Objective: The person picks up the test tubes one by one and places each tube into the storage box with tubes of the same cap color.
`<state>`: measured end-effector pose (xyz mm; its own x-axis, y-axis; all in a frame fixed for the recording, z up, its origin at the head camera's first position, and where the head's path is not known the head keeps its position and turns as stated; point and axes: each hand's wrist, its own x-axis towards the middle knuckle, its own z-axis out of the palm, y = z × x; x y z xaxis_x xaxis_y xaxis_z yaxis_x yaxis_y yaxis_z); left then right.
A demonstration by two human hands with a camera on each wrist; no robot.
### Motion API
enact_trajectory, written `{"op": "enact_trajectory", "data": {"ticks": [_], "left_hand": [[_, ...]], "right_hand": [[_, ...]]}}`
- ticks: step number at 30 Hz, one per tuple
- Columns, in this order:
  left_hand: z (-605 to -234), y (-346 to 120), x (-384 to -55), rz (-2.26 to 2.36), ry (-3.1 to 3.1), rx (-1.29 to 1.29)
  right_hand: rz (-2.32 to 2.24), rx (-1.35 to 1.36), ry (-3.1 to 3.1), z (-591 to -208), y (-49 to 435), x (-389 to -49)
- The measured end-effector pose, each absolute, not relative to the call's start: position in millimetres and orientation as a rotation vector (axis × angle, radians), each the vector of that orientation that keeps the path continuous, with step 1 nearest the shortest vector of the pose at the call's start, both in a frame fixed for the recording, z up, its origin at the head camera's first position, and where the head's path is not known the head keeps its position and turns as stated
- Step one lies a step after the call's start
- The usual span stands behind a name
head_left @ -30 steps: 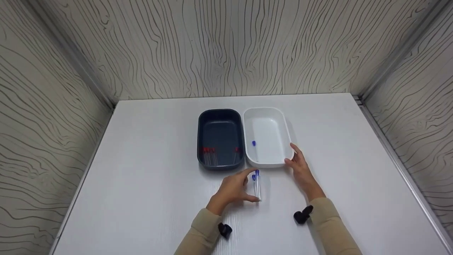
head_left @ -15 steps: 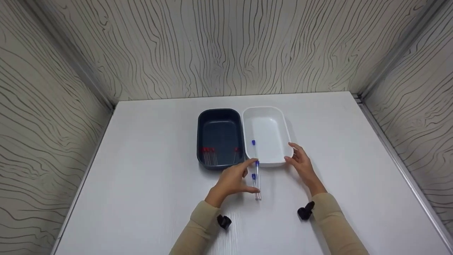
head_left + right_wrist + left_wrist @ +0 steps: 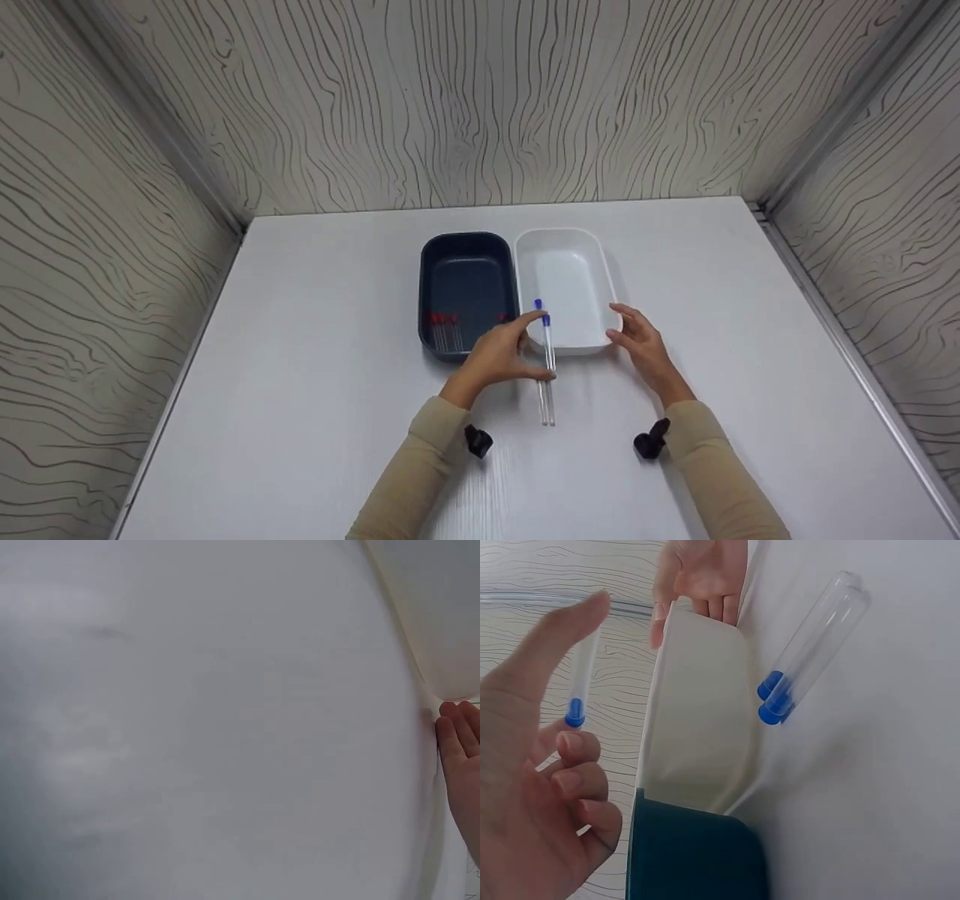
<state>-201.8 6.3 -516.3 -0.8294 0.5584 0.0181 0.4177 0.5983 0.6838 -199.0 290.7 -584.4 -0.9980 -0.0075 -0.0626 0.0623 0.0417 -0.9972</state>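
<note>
My left hand (image 3: 491, 360) pinches a clear tube with a blue cap (image 3: 581, 686) between thumb and fingers, raised near the front edge of the white tray (image 3: 566, 270). Two more blue-capped tubes (image 3: 814, 652) lie side by side on the table below it. At the tray's near right corner, my right hand (image 3: 645, 349) grips the edge, thumb and fingers spread around the corner. The right wrist view shows the fingers (image 3: 454, 739) against the tray's outer wall. One blue-capped tube (image 3: 538, 303) lies inside the white tray, partly hidden by the left hand.
A dark blue tray (image 3: 465, 281) stands directly left of the white one, with several red-capped tubes (image 3: 446, 330) at its near end. Patterned panels (image 3: 480, 105) enclose the white table (image 3: 322, 337) at the back and sides.
My left hand has lifted a blue-capped tube off the table and carried it forward to the white tray's front edge. The right hand stays at the tray's corner.
</note>
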Motion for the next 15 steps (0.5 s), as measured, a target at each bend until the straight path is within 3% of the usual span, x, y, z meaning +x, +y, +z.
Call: {"op": "enact_trajectory", "data": {"ticks": [15], "left_hand": [[-512, 27, -235, 1.151, 2.574, 0.663]], "right_hand": [[-2.069, 0.040, 2.210, -587, 291, -197]]}}
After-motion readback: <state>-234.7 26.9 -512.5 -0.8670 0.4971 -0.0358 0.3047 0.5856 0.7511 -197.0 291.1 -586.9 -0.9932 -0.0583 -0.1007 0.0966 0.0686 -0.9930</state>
